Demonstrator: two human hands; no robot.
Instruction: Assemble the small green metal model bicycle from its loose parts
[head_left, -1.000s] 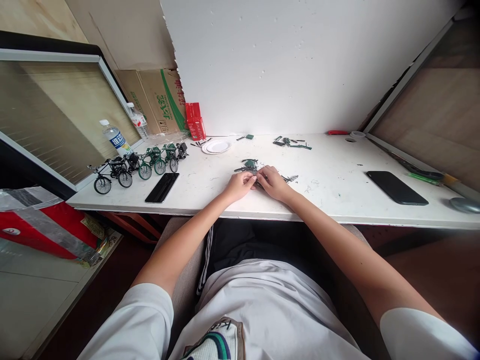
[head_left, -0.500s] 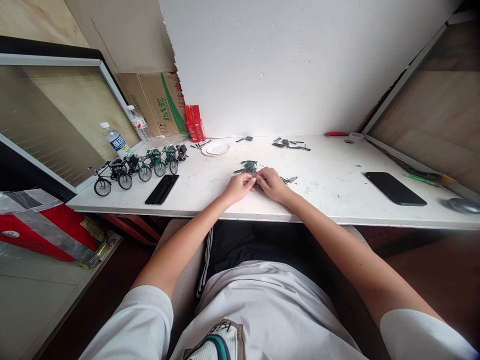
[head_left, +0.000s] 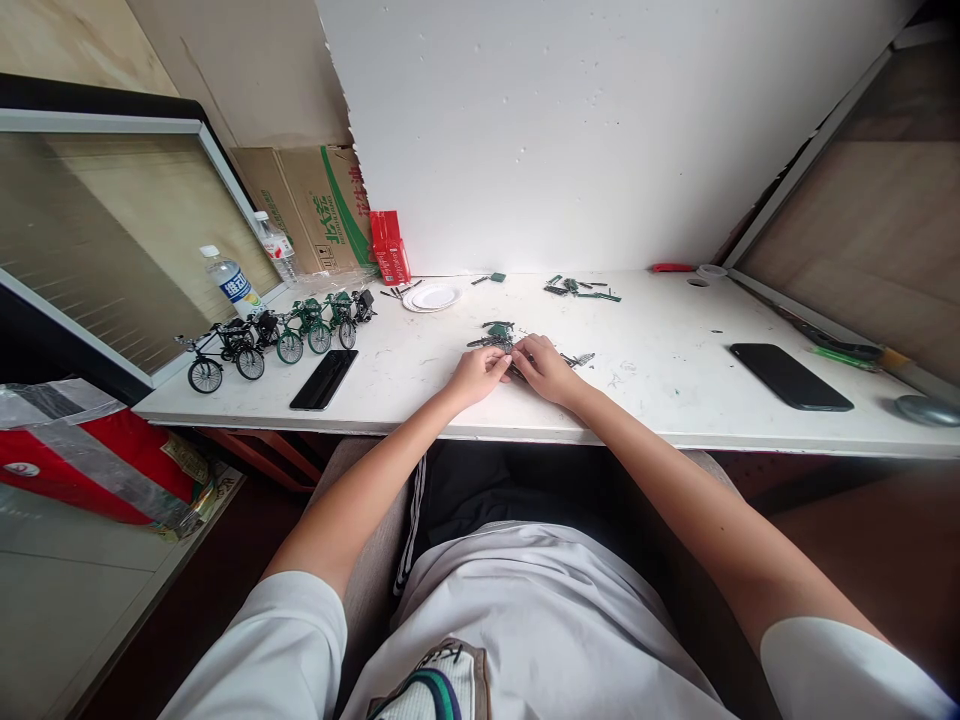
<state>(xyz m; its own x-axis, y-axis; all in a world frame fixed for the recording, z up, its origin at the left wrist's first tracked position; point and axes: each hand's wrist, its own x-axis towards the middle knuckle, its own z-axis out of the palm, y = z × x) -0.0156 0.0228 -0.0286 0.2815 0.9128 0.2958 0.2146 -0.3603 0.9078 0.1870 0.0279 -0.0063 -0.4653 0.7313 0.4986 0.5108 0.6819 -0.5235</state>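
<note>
My left hand and my right hand meet over the white tabletop, fingertips pinched together. What lies between the fingers is too small and too covered to make out. Just beyond the fingers is a cluster of small dark green and black model parts, some of it hidden by the hands. Another dark piece lies beside my right wrist. Several model bicycles, black and green, stand upright in a row at the left of the table.
A phone lies left of my hands, a black phone to the right. Farther back are white plates, loose green parts, a red packet and a red tool. Bottles stand behind the bicycles.
</note>
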